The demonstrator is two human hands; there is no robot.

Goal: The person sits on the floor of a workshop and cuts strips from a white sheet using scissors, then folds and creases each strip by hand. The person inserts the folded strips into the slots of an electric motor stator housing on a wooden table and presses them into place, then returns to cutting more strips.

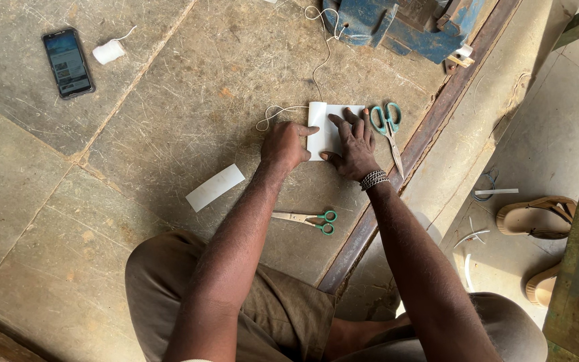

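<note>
So the white folded card [326, 127] is lying flat on the scratched stone floor [169, 100], right between both hands: the left hand [284, 144] is curled with its thumb pressing the card's left edge, and the right hand [355, 149] has its fingers spread flat on top, pinning it down. A thin white string [283, 109] loops out from the card's far left corner, and teal-handled scissors [388, 127] sit just right of the right hand. A smaller pair of green-handled scissors [311, 219] lies nearer, with a flat white paper strip [215, 187] to the left.
</note>
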